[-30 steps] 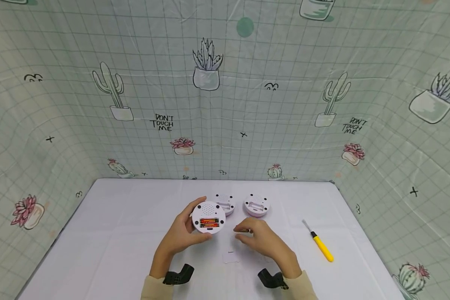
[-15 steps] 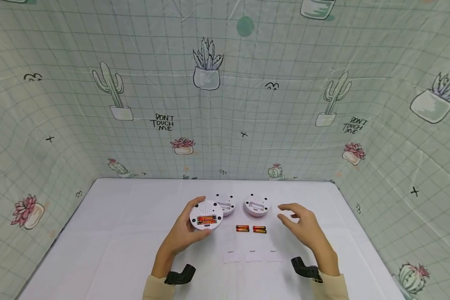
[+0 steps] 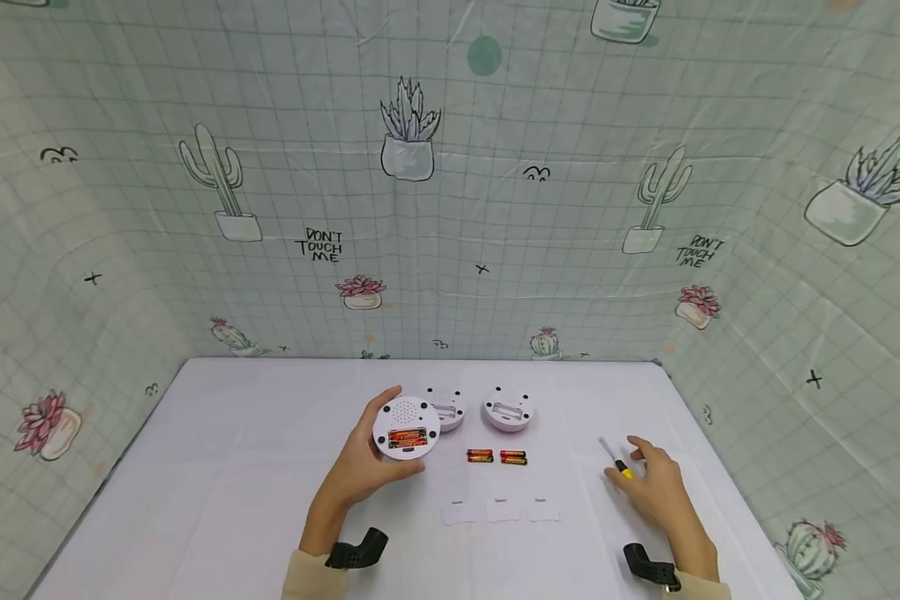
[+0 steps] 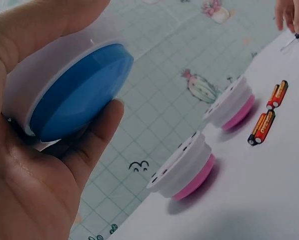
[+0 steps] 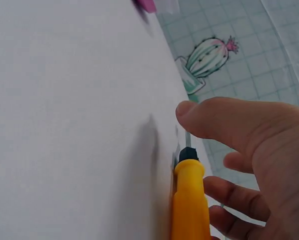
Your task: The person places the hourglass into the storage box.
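My left hand (image 3: pixel 360 462) grips a round white device (image 3: pixel 407 410) by its rim, off the table. Its perforated back faces up in the head view, with red batteries (image 3: pixel 407 438) in its compartment. The left wrist view shows its blue domed side (image 4: pixel 84 92). Over at the right, my right hand (image 3: pixel 656 487) is spread around a yellow-handled screwdriver (image 5: pixel 189 205), thumb and fingers apart. The screwdriver lies on the table; whether the fingertips touch its handle, I cannot tell. The hand hides most of the handle in the head view.
Behind the held device stand two similar devices, a left one (image 3: pixel 444 407) and a right one (image 3: pixel 508 408), with pink undersides. Loose batteries lie in two pairs, left (image 3: pixel 480 456) and right (image 3: pixel 513 457). Nearer are white covers (image 3: pixel 502 510). A patterned cloth (image 3: pixel 450 208) hangs behind.
My right hand has moved right, from above the loose batteries to the screwdriver, uncovering batteries and covers. My left hand keeps its hold on the device, shifting slightly left.
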A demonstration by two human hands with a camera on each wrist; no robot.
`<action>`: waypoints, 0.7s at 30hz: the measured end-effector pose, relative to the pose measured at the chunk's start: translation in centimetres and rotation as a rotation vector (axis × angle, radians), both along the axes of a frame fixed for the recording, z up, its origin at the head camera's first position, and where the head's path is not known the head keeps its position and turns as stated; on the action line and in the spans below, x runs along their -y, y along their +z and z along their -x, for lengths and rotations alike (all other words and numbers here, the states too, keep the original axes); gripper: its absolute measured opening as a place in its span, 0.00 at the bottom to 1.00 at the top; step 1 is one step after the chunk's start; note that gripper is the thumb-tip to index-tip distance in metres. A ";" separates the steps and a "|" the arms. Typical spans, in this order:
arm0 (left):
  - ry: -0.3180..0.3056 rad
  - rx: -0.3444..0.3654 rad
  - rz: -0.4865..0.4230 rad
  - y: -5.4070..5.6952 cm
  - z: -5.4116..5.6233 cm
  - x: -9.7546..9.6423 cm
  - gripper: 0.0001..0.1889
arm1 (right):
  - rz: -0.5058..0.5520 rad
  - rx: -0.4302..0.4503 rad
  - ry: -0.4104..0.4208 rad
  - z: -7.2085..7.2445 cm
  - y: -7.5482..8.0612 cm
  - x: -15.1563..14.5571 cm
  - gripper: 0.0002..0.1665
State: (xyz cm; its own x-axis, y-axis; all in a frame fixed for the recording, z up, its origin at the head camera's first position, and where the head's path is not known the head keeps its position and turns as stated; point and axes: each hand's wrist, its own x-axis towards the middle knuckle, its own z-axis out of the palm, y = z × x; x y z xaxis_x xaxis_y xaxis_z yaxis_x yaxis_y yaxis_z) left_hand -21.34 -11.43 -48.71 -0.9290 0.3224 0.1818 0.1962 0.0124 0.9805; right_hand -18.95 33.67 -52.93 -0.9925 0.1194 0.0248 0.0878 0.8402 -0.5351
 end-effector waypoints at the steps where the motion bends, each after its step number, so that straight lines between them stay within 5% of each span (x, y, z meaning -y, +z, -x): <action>1: 0.000 -0.001 0.000 0.0 0.0 0.0 0.56 | 0.004 0.008 -0.009 -0.1 -0.2 -0.1 0.40; 8: -0.008 0.016 0.007 0.1 -0.2 0.1 0.56 | 0.007 -0.007 -0.051 -0.3 -1.4 -0.6 0.26; 15: -0.013 0.009 -0.003 0.2 -0.3 0.1 0.58 | 0.022 0.015 -0.054 0.2 -1.0 -0.3 0.18; 21: -0.005 -0.019 0.005 0.3 -0.3 0.0 0.60 | 0.057 -0.156 -0.032 0.7 0.6 1.2 0.13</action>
State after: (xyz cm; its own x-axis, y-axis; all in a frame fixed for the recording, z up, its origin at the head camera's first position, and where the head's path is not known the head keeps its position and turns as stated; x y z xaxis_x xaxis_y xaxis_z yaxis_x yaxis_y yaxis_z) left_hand -21.06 -11.42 -48.36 -0.9239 0.3277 0.1974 0.2145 0.0164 0.9766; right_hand -19.66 32.52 -52.28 -0.9729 0.1568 0.1702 0.0264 0.8059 -0.5915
